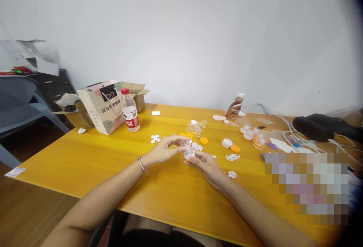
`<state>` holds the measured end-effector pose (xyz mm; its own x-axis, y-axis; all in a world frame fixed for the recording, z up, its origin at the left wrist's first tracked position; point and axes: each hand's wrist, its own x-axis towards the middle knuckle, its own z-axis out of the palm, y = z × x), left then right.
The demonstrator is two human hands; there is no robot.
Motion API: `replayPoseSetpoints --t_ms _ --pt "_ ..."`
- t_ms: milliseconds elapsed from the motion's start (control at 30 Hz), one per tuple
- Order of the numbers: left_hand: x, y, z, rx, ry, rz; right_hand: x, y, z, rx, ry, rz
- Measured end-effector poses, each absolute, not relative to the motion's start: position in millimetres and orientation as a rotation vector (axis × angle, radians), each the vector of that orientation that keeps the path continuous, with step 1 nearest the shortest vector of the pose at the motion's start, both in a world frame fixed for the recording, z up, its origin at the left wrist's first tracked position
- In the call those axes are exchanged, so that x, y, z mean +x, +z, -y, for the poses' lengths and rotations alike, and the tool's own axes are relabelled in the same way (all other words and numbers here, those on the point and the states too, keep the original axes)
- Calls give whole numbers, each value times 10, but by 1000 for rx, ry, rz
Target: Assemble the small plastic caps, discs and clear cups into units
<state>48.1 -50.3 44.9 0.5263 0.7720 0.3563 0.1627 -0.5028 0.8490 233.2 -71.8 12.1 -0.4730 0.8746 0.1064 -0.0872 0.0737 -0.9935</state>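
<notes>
Left hand [169, 148] and right hand [209, 167] grip clear container [188, 152] above yellow table [167, 198]. Paper bag [109, 113] stands on table's left; pale wall [181, 43] behind table, wood floor [34, 209] below it.

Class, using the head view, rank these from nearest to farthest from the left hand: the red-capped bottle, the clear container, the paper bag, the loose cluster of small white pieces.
1. Clear container, at the fingertips of the left hand.
2. Small white pieces, on the table just left of it.
3. Red-capped bottle, farther left.
4. Paper bag, left of the bottle.
</notes>
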Motion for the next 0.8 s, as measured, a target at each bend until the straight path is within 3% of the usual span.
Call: replayPoseSetpoints --t_ms 800 --pt "552 493 626 2189 1076 -938 2273 167 774 -805 1349 1679"
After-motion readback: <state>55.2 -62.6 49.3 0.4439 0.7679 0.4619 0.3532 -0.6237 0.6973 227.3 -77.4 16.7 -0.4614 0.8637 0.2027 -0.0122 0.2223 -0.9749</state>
